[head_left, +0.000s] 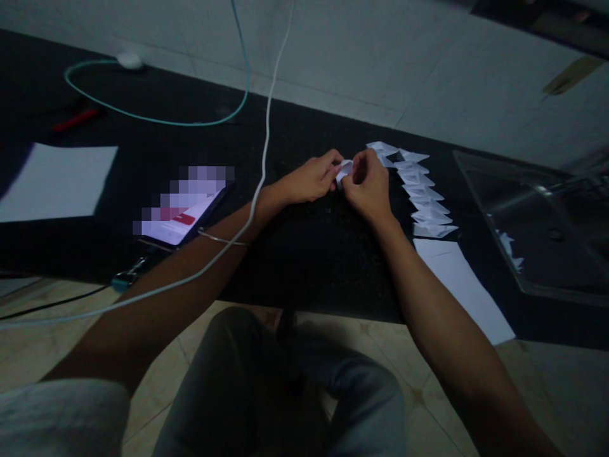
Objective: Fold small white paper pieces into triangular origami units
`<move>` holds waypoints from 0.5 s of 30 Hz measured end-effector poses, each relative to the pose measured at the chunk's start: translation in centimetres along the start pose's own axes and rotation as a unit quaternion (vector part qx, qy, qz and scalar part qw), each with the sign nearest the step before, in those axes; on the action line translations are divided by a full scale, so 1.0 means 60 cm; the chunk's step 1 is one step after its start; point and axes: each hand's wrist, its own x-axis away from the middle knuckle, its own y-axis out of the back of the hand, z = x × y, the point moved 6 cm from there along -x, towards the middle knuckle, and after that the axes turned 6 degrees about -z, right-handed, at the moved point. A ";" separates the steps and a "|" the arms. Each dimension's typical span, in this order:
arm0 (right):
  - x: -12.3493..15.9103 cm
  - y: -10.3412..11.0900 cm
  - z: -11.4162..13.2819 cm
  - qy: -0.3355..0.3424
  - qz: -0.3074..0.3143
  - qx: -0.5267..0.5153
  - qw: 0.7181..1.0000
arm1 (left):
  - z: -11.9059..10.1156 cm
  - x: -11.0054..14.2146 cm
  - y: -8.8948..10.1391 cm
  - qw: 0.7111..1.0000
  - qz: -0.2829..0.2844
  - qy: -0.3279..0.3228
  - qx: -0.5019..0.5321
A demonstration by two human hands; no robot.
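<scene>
Head view: left hand (pixel 311 179) and right hand (pixel 370 187) pinch small paper (pixel 345 170); folded-paper row (pixel 423 192), nearer the right, runs toward front edge of bench (pixel 314 266).

Location type: domestic interior, consistent with a kitchen; exact room cannot be confirmed. Indicators: a long, dark, stone-like table (pixel 309 254) fitted against a pale wall (pixel 333 63) with visible joints; a glossy, metal-edged rectangular unit (pixel 552 209) at the right end, sink or hob not distinguishable; a beige tiled floor (pixel 155 390) with dark corner motifs.
</scene>
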 end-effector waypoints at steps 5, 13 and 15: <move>0.003 -0.003 0.001 -0.015 0.010 -0.013 1.000 | -0.002 -0.002 0.001 0.999 -0.007 0.013 0.029; 0.010 0.002 0.030 -0.008 0.002 -0.022 1.000 | 0.002 -0.014 -0.008 0.988 0.060 0.077 0.118; 0.012 0.003 0.032 -0.009 -0.003 -0.027 1.000 | -0.010 -0.009 -0.007 0.986 0.082 0.078 0.120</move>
